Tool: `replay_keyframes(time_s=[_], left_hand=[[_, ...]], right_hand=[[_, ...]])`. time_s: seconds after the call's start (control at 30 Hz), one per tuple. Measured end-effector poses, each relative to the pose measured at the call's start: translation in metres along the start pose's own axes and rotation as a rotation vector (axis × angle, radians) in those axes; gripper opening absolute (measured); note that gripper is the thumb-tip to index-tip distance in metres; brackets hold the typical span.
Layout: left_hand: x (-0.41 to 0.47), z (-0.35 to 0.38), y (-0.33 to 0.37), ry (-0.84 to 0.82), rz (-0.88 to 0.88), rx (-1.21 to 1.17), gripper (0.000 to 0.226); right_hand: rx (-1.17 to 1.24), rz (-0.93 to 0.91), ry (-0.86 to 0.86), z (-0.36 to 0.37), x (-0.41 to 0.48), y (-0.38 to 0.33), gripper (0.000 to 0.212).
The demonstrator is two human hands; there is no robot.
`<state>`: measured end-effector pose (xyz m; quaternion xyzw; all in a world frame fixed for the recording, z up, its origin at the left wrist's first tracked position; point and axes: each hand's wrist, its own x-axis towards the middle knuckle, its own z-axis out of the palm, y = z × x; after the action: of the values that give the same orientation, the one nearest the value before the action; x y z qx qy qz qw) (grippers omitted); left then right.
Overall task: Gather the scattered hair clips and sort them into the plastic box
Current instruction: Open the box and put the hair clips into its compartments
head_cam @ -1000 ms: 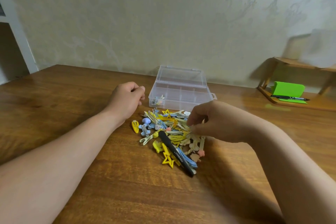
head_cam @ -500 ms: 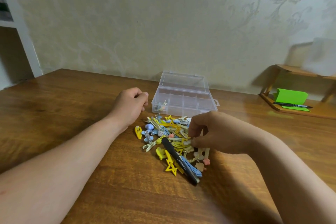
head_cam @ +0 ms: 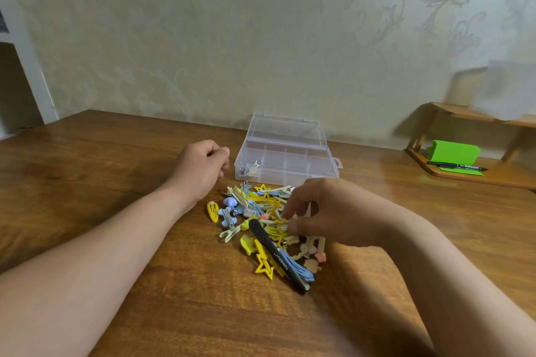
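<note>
Left hand (head_cam: 200, 171) rests on brown wooden table (head_cam: 87, 171), fingers curled into a fist, holding nothing. Heap of yellow, blue and cream plastic hair clips (head_cam: 255, 220) lies just in front of clear plastic compartment box (head_cam: 304, 175); lid open, a few clips in leftmost compartment. Right hand (head_cam: 327, 211): thumb and forefinger pinch a yellow clip (head_cam: 279, 223) within the heap

Left hand (head_cam: 200, 171): fingers curled into a fist, forearm extended forward. Right hand (head_cam: 327, 211): palm down, fingers (head_cam: 290, 209) bent downward, thumb drawn close beneath the fingertips. Both forearms bare.
</note>
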<state>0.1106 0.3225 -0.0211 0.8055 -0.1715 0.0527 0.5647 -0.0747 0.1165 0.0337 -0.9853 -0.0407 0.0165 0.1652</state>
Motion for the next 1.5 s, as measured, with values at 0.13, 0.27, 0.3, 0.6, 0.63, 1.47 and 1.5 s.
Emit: replay_keyframes(time_s=[0.13, 0.27, 0.3, 0.6, 0.63, 1.47, 1.5], left_hand=[[0.0, 0.0, 0.0, -0.001, 0.0, 0.006, 0.03], [0.0, 0.0, -0.001, -0.012, -0.002, 0.017, 0.03], [0.0, 0.0, -0.001, -0.012, -0.002, 0.019, 0.03], [-0.001, 0.0, 0.0, -0.012, -0.007, 0.0, 0.03], [-0.001, 0.0, 0.0, -0.012, -0.007, -0.001, 0.03], [0.002, -0.002, 0.0, 0.005, -0.021, -0.033, 0.034], [0.002, -0.002, 0.0, 0.003, -0.022, -0.03, 0.035]], right_hand=[[-0.004, -0.024, 0.008, 0.002, 0.002, 0.0, 0.014], [0.01, -0.021, 0.012, 0.003, 0.002, 0.0, 0.009], [0.005, -0.023, 0.011, 0.003, 0.002, 0.0, 0.01], [0.039, 0.004, 0.018, -0.003, 0.0, 0.004, 0.009], [0.065, 0.005, 0.025, -0.005, 0.0, 0.005, 0.009], [0.294, 0.312, 0.319, -0.032, 0.117, -0.005, 0.017], [0.264, 0.323, 0.276, -0.03, 0.119, -0.006, 0.021]])
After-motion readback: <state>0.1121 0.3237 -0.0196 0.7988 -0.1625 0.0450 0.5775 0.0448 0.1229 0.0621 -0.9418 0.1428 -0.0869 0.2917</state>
